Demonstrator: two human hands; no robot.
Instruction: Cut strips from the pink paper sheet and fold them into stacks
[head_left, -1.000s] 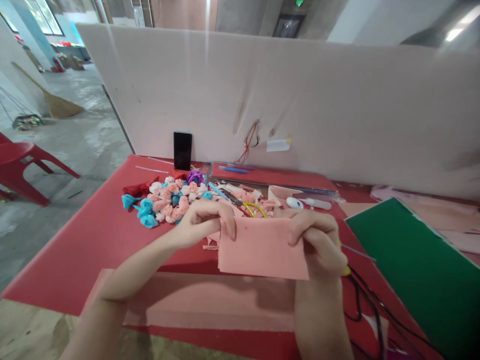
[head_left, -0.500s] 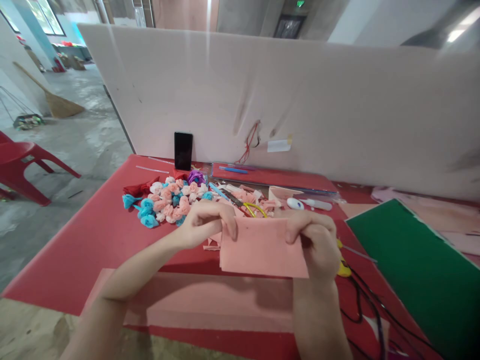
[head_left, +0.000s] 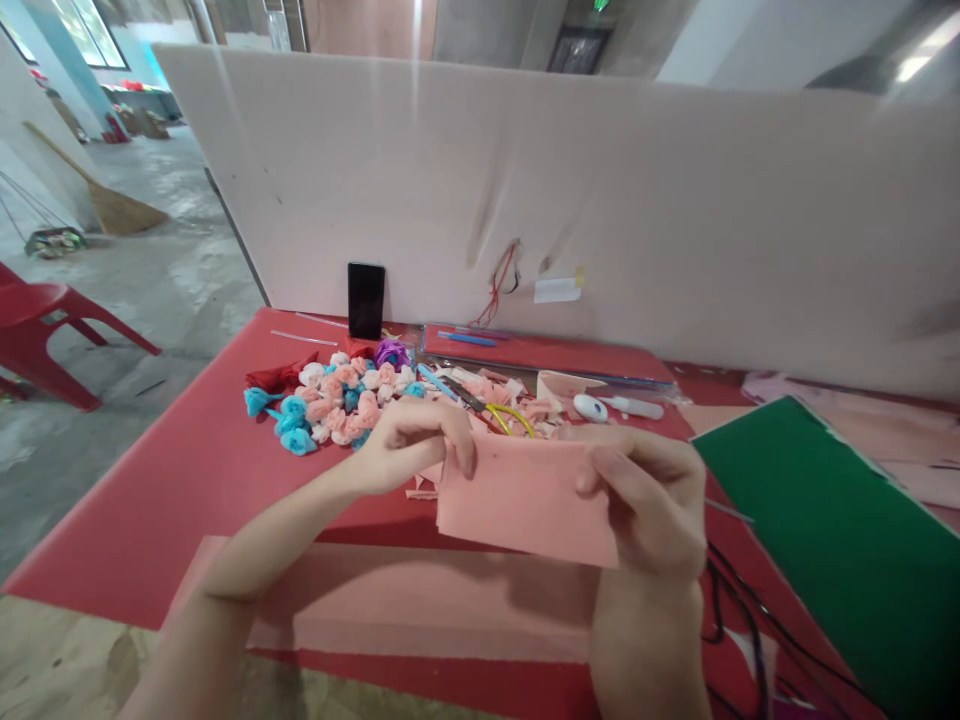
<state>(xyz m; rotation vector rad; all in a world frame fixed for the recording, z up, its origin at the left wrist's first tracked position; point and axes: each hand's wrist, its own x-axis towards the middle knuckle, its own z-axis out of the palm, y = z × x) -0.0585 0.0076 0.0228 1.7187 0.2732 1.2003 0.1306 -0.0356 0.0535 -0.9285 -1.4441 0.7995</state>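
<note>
Both my hands hold up a folded piece of pink paper [head_left: 525, 500] above the red table [head_left: 172, 500]. My left hand [head_left: 412, 445] pinches its upper left corner, fingers curled over the edge. On the right edge my right hand [head_left: 652, 495] grips it, thumb in front and fingers behind. A larger pink sheet [head_left: 405, 600] lies flat on the table under my arms.
A heap of small pink, white and blue paper flowers [head_left: 330, 400] lies behind my left hand. A black phone [head_left: 365, 300] leans on the white board. Scissors [head_left: 487, 405], a white tool [head_left: 615, 407], a green sheet [head_left: 832, 540] and black cables [head_left: 742, 620] lie to the right.
My right hand has slid down and outward along the paper's right edge, loosening its curl; the paper tilted slightly. My left hand stayed in place.
</note>
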